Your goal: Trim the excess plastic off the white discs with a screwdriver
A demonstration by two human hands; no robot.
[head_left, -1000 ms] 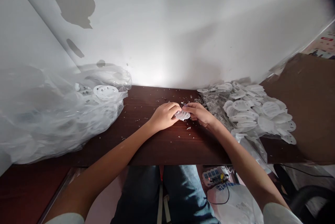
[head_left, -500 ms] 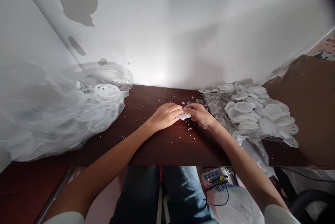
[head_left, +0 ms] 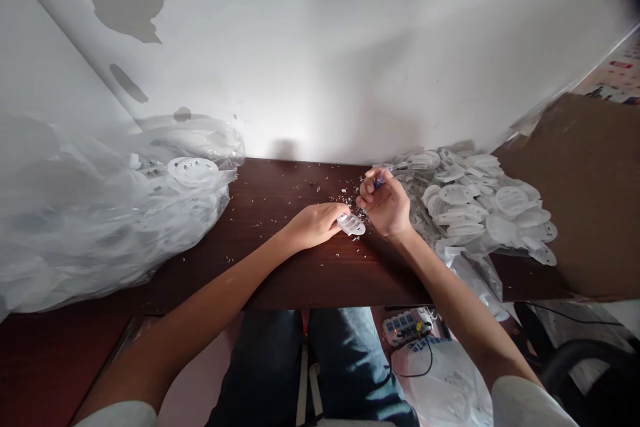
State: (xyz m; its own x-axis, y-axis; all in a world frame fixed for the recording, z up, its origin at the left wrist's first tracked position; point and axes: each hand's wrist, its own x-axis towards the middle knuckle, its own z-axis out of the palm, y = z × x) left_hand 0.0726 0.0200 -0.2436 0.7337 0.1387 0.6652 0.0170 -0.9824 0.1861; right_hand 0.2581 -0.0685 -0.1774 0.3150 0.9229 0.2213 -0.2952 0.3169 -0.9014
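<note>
In the head view my left hand (head_left: 316, 224) is closed on a white oval plastic piece (head_left: 353, 224) with slots and small holes, tilted above the dark table (head_left: 295, 280). My right hand (head_left: 387, 204) is raised a little to the right, palm partly turned up and fingers curled. Between its thumb and fingers sits a small purple-blue tool (head_left: 383, 178); its kind is not clear. The two hands are apart. Small white scraps (head_left: 345, 197) lie scattered on the table around them.
At right a heap of similar white oval pieces (head_left: 460, 195) lies beside a brown cardboard sheet (head_left: 575, 194). A large clear plastic bag (head_left: 125, 234) with oval pieces fills the left. Below the table edge is a power strip (head_left: 404, 328). A white wall (head_left: 310, 54) stands behind.
My right hand has pulled away from the oval piece, up and to the right, turning its palm upward with the purple-blue tool. More of the piece in my left hand shows.
</note>
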